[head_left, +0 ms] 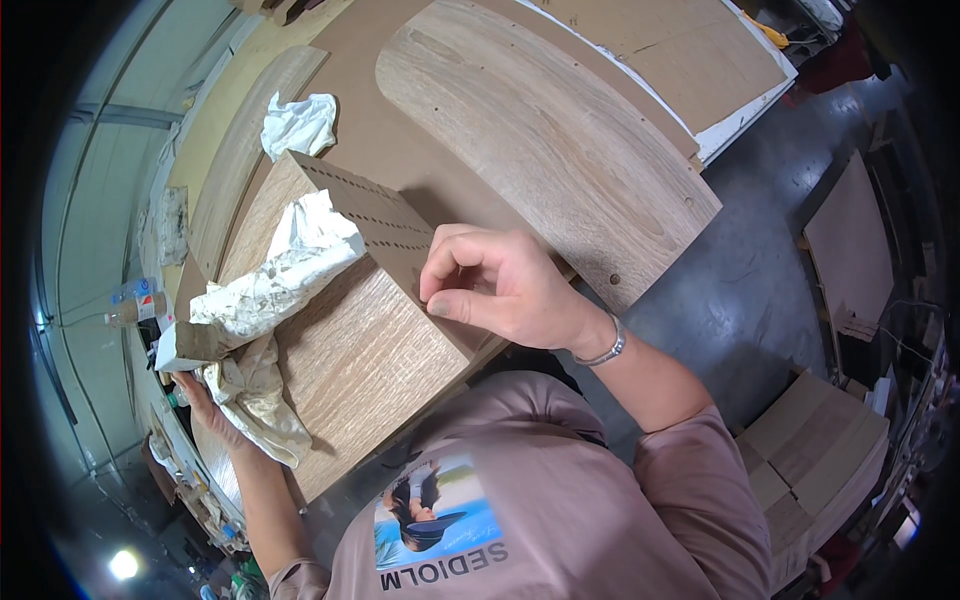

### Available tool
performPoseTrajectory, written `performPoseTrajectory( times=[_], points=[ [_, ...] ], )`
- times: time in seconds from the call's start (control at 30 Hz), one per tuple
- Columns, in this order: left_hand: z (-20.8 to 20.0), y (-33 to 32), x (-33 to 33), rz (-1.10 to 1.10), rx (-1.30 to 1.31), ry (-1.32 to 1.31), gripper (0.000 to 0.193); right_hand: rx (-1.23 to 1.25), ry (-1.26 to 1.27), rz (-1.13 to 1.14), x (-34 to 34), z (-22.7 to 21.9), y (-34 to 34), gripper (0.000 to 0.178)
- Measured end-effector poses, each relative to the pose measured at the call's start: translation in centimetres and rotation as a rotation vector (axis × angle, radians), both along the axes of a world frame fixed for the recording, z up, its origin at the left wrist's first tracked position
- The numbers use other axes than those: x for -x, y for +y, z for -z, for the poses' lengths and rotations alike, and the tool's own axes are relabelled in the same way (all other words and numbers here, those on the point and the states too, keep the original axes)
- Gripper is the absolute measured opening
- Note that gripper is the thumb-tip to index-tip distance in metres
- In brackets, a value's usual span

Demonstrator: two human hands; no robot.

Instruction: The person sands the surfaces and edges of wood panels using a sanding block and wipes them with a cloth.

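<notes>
A stack of wood-grain boards (370, 350) lies in front of me, its side edges marked with rows of dark holes. My right hand (495, 290) is at the stack's right edge, with thumb and index fingertip brought together. Anything between those fingertips is too small or hidden to make out. My left hand (212, 412) is at the stack's left edge, its fingers mostly hidden. Beside it, on top of the boards, lies a stained white cloth bundle (270, 290) with a brownish block-like end (192, 343). A yellowed crumpled cloth (262, 400) hangs below the bundle.
Beyond the stack lies a large rounded wood-grain panel (540, 120) with small holes. A crumpled white cloth (299, 125) rests near a narrower curved panel (250, 140). Cardboard boxes (820, 450) stand at the lower right. A plastic bottle (137, 308) is at the left.
</notes>
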State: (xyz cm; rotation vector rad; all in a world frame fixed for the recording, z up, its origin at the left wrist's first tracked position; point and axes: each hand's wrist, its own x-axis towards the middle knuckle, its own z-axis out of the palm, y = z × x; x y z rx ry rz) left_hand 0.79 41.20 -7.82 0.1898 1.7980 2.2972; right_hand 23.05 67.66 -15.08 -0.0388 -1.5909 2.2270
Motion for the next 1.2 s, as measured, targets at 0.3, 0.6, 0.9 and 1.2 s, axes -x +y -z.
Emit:
performPoseTrajectory(
  times=[0.3, 0.6, 0.9, 1.2],
  points=[
    [0.5, -0.5, 0.7, 0.073, 0.018, 0.059, 0.063, 0.047, -0.062, 0.012, 0.6, -0.3, 0.4, 0.006],
    [-3.4, 2.4, -1.6, 0.314, 0.239, 0.241, 0.055, -0.540, 0.184, 0.359, 2.6, -9.6, 1.5, 0.023],
    [-7.9, 6.5, -4.1, 0.652, 0.217, 0.725, 0.031, -1.169, 0.218, 0.343, 4.6, -15.5, -1.3, 0.039],
    [-8.0, 9.7, -5.2, 1.069, 0.381, 0.880, 0.035, -0.046, 0.226, -0.284, -1.2, -9.2, -5.4, 0.033]
  ],
)
